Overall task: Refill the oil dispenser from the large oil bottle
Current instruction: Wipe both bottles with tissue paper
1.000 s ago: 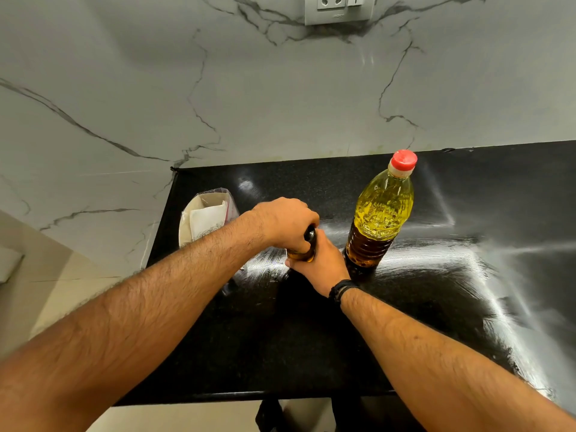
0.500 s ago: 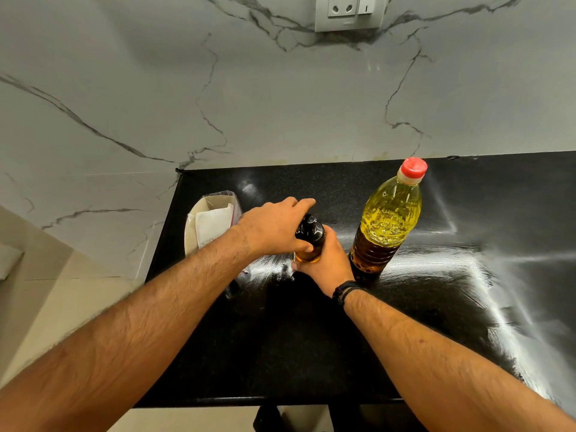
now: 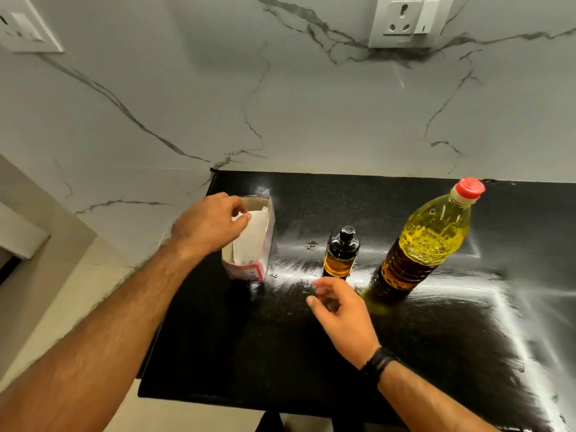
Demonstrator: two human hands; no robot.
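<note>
Marbled white wall panels rise behind a black granite countertop (image 3: pixel 405 353), with one socket plate (image 3: pixel 405 21) high on the right and one switch plate (image 3: pixel 26 28) at the upper left. On the counter stand three things: one small oil dispenser (image 3: pixel 340 254) with a dark pump cap on, amber oil low in its body; one large oil bottle (image 3: pixel 424 241) with its red cap (image 3: pixel 469 187) on, leaning in the wide-angle view with its long axis running up and to the right; and one opened carton (image 3: pixel 252 241) holding white paper sheets (image 3: pixel 254 235). The dispenser stands upright between carton and bottle, apart from both. The left hand (image 3: pixel 212 226) is at the carton's mouth, fingertips pinching the top of a white sheet. The right hand (image 3: pixel 341 310) hovers loosely curled just in front of the dispenser, holding nothing and touching nothing that I can see. By my reading, neither cap is off, so the refill itself has not begun, and the paper may be meant as a funnel or a wipe. The relation that matters: the dispenser lies straight ahead of the right hand, the bottle just beyond to its right, so the right hand is nearer to both, while the left is well off to the side.
</note>
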